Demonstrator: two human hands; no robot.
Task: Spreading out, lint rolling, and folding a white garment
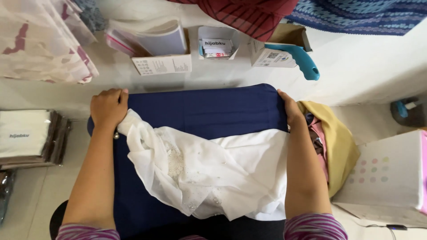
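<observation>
A white cloth (209, 173), thin and stitched with small beads, lies crumpled across the middle and lower part of the frame, on top of a dark blue padded board (200, 106) that fills the centre. Its upper left corner runs up under the left hand (108, 108), which is closed over that corner at the board's left edge, fingers curled down; the grip there has the white fabric gathered beneath it. The right hand (290, 109) is at the board's upper right corner, fingers wrapped over the blue edge, with the white cloth's right side touching the wrist and forearm below it; whether this grip holds the white fabric or only the board's edge cannot be told.

Just right of the right forearm a yellow cloth (340, 142) and some pink fabric are bunched together. In the lower right of the frame stands a white box with pastel dots (382, 178). At the left edge lies a stack of flat packets (26, 135). In the upper part of the frame, on the white tabletop (369, 62), stand small cardboard boxes of cards (162, 64) and a blue handle (300, 58). A pale patterned fabric (40, 40) fills the upper left corner.
</observation>
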